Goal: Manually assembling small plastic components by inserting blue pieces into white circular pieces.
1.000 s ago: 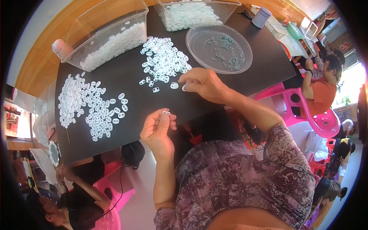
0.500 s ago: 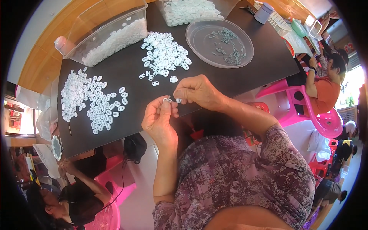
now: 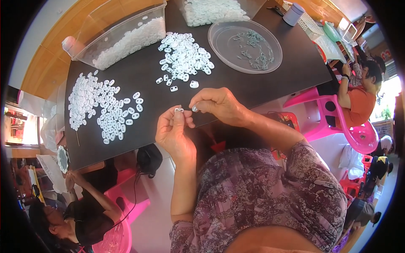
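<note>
My left hand (image 3: 176,133) is raised at the table's front edge, thumb and fingers pinched on a small white plastic piece (image 3: 179,110) with holes in it. Just right of it, my right hand (image 3: 219,105) is closed in a pinch on another small white piece (image 3: 194,109). The two hands are a little apart. Beyond them lies a pile of white pieces (image 3: 185,57) with a few strays at its near side. To the left spreads a second pile of white oval pieces with dark slots (image 3: 86,101).
A round clear lid (image 3: 223,63) with small grey-green parts sits at the right. Clear bins (image 3: 126,44) of white pieces line the far side, near a lidded grey cup (image 3: 294,14). People sit on pink chairs (image 3: 327,122) at both sides.
The right hand has drawn slightly away from the left, and the gap between the held pieces has widened. The view has shifted a little.
</note>
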Demonstrator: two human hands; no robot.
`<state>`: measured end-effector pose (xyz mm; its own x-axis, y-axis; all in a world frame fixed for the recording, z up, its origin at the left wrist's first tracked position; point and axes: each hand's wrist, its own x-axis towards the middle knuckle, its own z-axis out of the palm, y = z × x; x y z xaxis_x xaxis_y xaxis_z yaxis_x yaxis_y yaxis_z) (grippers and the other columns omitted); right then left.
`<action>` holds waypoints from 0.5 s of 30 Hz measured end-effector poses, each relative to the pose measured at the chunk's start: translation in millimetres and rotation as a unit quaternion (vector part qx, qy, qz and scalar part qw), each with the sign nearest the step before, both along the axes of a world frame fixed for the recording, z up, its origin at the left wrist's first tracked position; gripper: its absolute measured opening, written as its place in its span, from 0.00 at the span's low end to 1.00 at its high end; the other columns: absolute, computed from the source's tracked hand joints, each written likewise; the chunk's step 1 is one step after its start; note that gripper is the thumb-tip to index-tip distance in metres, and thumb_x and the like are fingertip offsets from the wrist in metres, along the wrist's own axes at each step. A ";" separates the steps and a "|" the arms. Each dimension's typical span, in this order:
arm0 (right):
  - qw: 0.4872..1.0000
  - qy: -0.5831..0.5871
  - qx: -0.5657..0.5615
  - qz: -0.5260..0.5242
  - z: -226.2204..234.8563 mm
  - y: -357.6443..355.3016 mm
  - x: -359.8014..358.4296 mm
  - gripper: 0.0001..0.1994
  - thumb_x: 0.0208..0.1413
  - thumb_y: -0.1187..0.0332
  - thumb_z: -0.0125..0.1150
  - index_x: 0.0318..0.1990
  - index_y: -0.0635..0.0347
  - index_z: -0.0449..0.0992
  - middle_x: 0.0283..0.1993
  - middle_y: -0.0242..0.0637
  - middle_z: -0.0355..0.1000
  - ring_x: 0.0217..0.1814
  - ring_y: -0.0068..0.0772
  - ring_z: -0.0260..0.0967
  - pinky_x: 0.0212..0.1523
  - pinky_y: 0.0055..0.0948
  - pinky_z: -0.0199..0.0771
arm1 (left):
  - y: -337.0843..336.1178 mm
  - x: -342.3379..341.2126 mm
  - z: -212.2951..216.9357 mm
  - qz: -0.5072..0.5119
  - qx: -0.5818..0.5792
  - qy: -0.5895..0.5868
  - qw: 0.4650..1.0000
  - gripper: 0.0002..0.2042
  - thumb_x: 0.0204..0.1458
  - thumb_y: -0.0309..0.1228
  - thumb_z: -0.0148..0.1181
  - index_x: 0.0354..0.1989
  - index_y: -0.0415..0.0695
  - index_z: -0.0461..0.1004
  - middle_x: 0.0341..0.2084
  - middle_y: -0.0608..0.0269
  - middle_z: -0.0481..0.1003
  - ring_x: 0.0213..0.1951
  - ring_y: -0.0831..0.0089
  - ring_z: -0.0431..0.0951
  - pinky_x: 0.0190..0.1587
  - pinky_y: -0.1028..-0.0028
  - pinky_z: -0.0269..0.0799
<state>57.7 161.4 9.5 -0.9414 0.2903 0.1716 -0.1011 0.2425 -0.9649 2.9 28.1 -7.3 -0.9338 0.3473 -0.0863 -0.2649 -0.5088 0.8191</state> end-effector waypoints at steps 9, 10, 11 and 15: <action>0.992 -0.112 -0.057 0.010 -3.3 -0.6 0.7 0.06 0.53 0.76 0.55 0.38 0.65 0.75 0.34 0.31 0.72 0.36 0.17 0.68 0.38 0.19 0.69 | 0.8 2.1 -0.9 0.014 -0.030 0.009 0.999 0.04 0.53 0.21 0.52 0.35 0.33 0.70 0.23 0.57 0.75 0.22 0.77 0.72 0.24 0.80 0.69; 0.994 -0.073 -0.074 0.011 -7.4 -2.1 0.1 0.06 0.53 0.76 0.55 0.38 0.65 0.75 0.35 0.32 0.73 0.37 0.18 0.68 0.39 0.20 0.69 | 0.9 2.6 -1.4 0.008 -0.025 0.008 1.000 0.04 0.53 0.21 0.52 0.35 0.33 0.70 0.23 0.57 0.75 0.22 0.77 0.72 0.24 0.80 0.69; 0.995 -0.035 -0.091 0.012 -9.7 -3.0 -0.1 0.06 0.53 0.77 0.55 0.38 0.65 0.75 0.35 0.33 0.73 0.38 0.18 0.69 0.40 0.20 0.70 | 1.1 3.1 -1.7 0.002 -0.019 0.008 1.000 0.04 0.53 0.21 0.52 0.35 0.33 0.70 0.23 0.57 0.75 0.22 0.77 0.72 0.24 0.80 0.69; 0.995 -0.040 -0.091 0.018 -8.5 -1.4 1.4 0.06 0.53 0.78 0.55 0.38 0.67 0.74 0.36 0.34 0.73 0.39 0.20 0.70 0.42 0.20 0.70 | 1.3 5.1 0.0 -0.008 -0.016 0.008 1.000 0.04 0.53 0.21 0.53 0.34 0.33 0.70 0.23 0.56 0.75 0.22 0.77 0.72 0.24 0.80 0.68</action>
<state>59.1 160.1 1.0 -0.9605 0.2750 0.0432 -0.0274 0.0608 -0.9978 7.9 29.4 -7.3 -0.9298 0.3587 -0.0821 -0.2584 -0.4777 0.8397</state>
